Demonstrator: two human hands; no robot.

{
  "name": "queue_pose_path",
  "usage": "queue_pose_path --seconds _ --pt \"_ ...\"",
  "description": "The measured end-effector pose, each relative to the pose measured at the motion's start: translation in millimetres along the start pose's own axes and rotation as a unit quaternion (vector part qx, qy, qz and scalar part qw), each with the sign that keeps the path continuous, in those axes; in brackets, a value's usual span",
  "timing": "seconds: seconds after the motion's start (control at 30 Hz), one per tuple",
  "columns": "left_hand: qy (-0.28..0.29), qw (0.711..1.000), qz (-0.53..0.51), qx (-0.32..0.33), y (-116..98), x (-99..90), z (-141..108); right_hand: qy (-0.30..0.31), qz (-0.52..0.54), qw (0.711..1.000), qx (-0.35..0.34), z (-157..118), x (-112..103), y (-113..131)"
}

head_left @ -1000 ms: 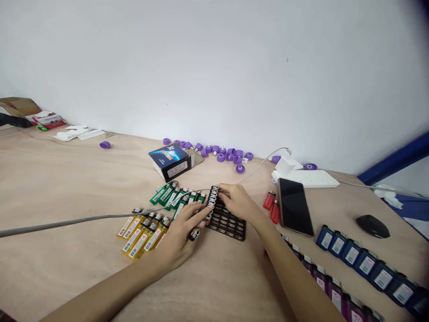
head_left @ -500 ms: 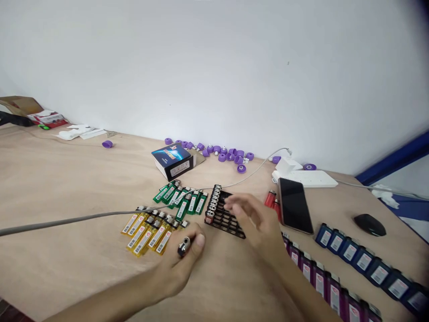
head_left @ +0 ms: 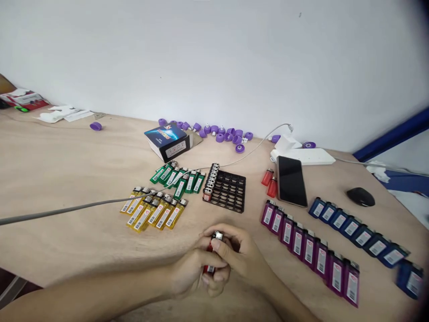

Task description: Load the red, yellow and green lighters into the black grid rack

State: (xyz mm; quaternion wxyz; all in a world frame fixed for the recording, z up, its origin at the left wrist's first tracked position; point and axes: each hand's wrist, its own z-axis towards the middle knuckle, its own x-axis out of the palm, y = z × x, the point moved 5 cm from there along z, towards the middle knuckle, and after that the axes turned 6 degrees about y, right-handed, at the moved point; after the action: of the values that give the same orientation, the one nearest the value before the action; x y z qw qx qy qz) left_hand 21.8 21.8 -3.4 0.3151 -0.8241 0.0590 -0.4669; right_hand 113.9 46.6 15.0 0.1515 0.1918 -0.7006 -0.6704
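Note:
Both hands meet close in front of me around a red lighter (head_left: pixel 209 269), whose metal top sticks up between the fingers. My left hand (head_left: pixel 189 272) is closed round its body. My right hand (head_left: pixel 244 257) grips it near the top, with the thumb by the metal cap. Beyond the hands lies a black gridded tray (head_left: pixel 231 192); a row of lighters (head_left: pixel 212 181) stands upright along its left side, metal tops up. Two more red lighters (head_left: pixel 272 187) lie to the right of the tray, beside the phone.
Green lighters (head_left: pixel 180 188) and yellow lighters (head_left: pixel 157 213) lie left, crossed by a grey cable (head_left: pixel 83 207). Purple lighters (head_left: pixel 309 248) and blue lighters (head_left: pixel 351 228) form rows right. Behind are a box (head_left: pixel 176 150), purple caps (head_left: pixel 229 134), a phone (head_left: pixel 291 181), a power strip (head_left: pixel 311 156) and a mouse (head_left: pixel 360 197).
My right hand has moved from over the tray back toward me and joined the left on the red lighter. My left hand has shifted nearer to me. The view has tilted slightly down.

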Motion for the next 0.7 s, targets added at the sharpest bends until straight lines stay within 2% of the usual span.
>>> queue_pose_path --seconds 0.13,0.27,0.37,0.47,0.53,0.6,0.67,0.7 --pt "0.01 1.0 -0.022 0.017 1.0 -1.2 0.3 0.03 0.005 0.999 -0.026 -0.9 -1.0 5.8" --pt "0.017 1.0 -0.008 0.022 2.3 -1.5 0.9 0.01 0.004 1.0 -0.022 0.9 -1.1 4.3" --pt "0.018 0.999 -0.02 0.025 1.1 -1.4 0.2 0.025 0.024 0.999 -0.013 0.9 -0.3 0.7" --pt "0.035 0.998 -0.037 0.039 -2.5 -1.7 -0.4 0.015 0.054 0.998 -0.017 -3.6 -9.9 1.5" --pt "0.044 0.996 -0.05 0.051 -5.1 -3.3 -0.3 -0.046 0.049 0.997 -0.028 -7.6 -30.6 6.7" --pt "0.048 0.995 -0.06 0.057 -7.1 -5.1 0.3 -0.128 -0.027 0.991 -0.032 -9.1 -63.1 15.7" --pt "0.052 0.995 -0.059 0.055 -8.1 -5.7 0.9 -0.192 -0.21 0.959 -0.007 -4.0 -101.1 27.1" --pt "0.053 0.996 -0.055 0.052 -8.3 -5.4 1.0 -0.208 -0.334 0.919 0.02 1.9 -119.1 32.4"
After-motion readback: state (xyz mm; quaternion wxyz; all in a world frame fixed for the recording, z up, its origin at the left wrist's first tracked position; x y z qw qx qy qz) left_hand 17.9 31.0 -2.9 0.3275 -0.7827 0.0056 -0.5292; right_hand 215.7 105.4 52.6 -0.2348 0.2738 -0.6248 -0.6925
